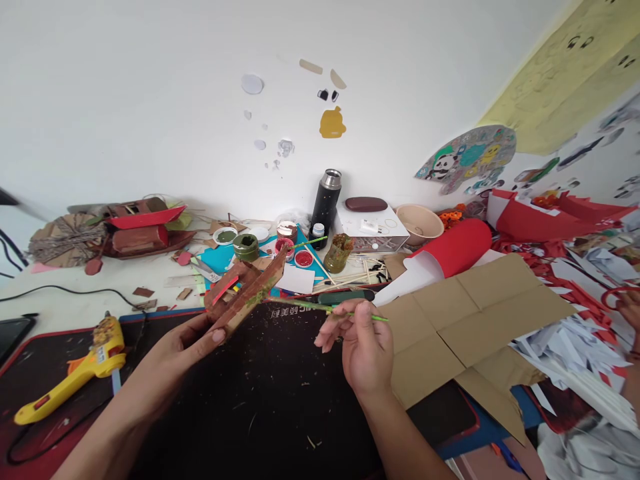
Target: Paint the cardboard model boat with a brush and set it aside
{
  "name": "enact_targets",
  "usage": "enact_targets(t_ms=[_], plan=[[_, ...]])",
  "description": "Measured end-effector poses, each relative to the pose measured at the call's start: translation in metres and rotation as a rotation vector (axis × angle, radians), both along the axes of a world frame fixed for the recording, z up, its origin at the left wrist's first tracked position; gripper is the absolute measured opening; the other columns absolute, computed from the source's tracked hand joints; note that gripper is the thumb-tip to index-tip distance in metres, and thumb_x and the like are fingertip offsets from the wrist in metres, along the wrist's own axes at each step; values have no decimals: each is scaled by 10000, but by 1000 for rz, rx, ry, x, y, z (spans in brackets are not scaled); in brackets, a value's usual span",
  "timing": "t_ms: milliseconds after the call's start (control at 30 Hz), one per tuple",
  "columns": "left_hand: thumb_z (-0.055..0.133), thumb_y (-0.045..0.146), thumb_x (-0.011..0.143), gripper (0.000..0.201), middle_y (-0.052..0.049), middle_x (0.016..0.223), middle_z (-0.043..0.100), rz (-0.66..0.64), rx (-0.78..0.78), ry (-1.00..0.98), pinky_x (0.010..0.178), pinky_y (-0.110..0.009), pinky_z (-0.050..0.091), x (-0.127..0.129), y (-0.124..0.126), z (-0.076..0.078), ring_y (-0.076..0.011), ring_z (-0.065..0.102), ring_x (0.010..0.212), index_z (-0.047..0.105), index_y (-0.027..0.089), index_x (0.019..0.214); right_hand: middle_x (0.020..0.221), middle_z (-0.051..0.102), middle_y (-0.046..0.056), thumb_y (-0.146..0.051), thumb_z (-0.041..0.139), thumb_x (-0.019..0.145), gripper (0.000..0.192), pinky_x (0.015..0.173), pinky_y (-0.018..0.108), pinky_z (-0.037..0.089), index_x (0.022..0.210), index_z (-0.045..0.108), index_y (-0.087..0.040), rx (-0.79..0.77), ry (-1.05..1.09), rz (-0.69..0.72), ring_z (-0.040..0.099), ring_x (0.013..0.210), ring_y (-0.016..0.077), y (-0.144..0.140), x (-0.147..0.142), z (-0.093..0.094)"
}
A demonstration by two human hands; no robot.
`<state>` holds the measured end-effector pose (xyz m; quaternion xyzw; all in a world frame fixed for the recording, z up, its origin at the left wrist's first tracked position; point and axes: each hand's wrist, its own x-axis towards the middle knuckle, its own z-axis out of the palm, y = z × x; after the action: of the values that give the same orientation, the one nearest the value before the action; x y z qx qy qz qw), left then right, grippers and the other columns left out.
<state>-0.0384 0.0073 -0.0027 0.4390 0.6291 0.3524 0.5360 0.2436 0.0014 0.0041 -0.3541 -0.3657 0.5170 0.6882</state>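
Left hand: your left hand point(187, 340) pinches the near end of the cardboard model point(245, 290), thumb on top, fingers under it, and holds it up tilted above the mat.
Right hand: your right hand point(363, 343) pinches a thin green brush point(320, 308) between thumb and fingertips; its tip lies against the model's right edge.
Model: brown corrugated card, angular, with a red strip on its left face and a rough, mossy green smear along the edge nearest the brush.
Mat: a black mat point(270, 400) with a red border, dusted with scraps and crumbs, lies right under both hands.
Desk: pale desk point(65, 303), crowded. A yellow glue gun point(75, 373) lies on the near left, its cable trailing back.
Card: a flat, creased brown cardboard sheet point(465, 327) lies to the right of your right hand, with a rolled red paper point(450, 250) beyond it and white paper cuttings further right.
Far side: small open pots of green and red paint point(246, 247), a smeared glass jar point(339, 252) and a tall black flask point(326, 200) with a steel cap.
Far left: another red and brown cardboard model point(143, 230).
Room: plain white wall point(150, 100) with paper cut-outs stuck on; a panda picture to the right.
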Motion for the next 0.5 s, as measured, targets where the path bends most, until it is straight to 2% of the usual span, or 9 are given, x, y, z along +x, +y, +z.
enact_targets(t_ms=[200, 500], plan=[[904, 846, 693, 915, -184, 1443, 821, 13, -7, -12, 1331, -610, 429, 1, 0, 0, -477, 616, 1542, 839, 187, 1324, 672, 845, 45, -614, 766, 1089, 463, 440, 212, 607, 916, 809, -186, 6, 19, 84, 806, 501, 190, -5, -6, -4], [881, 892, 661, 903, -173, 1430, 830, -16, -6, 13, 1294, -581, 486, -2, -1, 0, -487, 625, 1531, 864, 202, 1243, 661, 830, 44, -678, 817, 1020, 514, 402, 237, 597, 905, 794, -178, -10, -11, -88, 797, 495, 209, 14, 11, 2]])
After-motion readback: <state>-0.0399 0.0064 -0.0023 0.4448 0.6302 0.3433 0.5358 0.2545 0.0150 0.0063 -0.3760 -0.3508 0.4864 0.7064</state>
